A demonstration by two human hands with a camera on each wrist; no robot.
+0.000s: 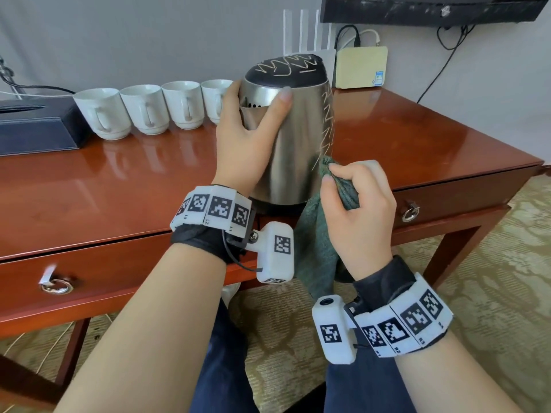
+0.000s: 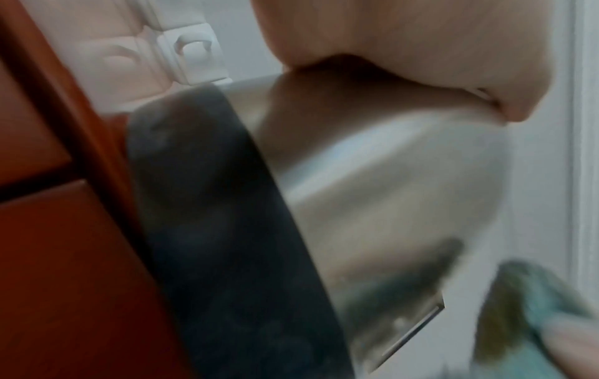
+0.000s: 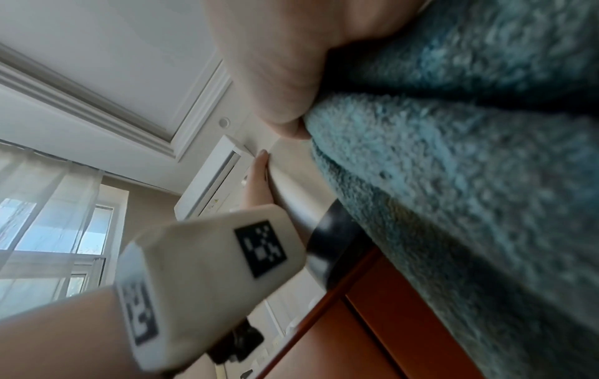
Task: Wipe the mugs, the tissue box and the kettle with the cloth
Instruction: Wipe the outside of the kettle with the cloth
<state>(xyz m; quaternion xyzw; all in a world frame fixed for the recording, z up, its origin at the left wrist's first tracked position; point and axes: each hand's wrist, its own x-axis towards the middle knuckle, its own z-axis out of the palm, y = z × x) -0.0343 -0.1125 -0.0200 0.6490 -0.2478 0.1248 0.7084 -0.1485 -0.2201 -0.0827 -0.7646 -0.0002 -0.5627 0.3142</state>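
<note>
Both hands meet at frame centre: the left hand [image 1: 247, 135] clasps the upright kettle [image 1: 293, 138], while the right hand [image 1: 357, 210], lower right, pinches the cloth [image 1: 316, 242] against its side.

I sit at a glossy reddish-brown wooden desk [image 1: 119, 180] with two drawers, each with a round metal ring pull [image 1: 58, 286]. Behind it rises a plain pale grey wall [image 1: 149, 34]. At the far right a small cream plastic box [image 1: 361, 67] stands on the desk, cables running up the wall beside it. A beige patterned carpet [image 1: 492, 278] covers the floor. Off to my left, sheer white curtains [image 3: 42, 195] hang over a bright window, a white wall-mounted air conditioner [image 3: 210, 184] beside them.
</note>
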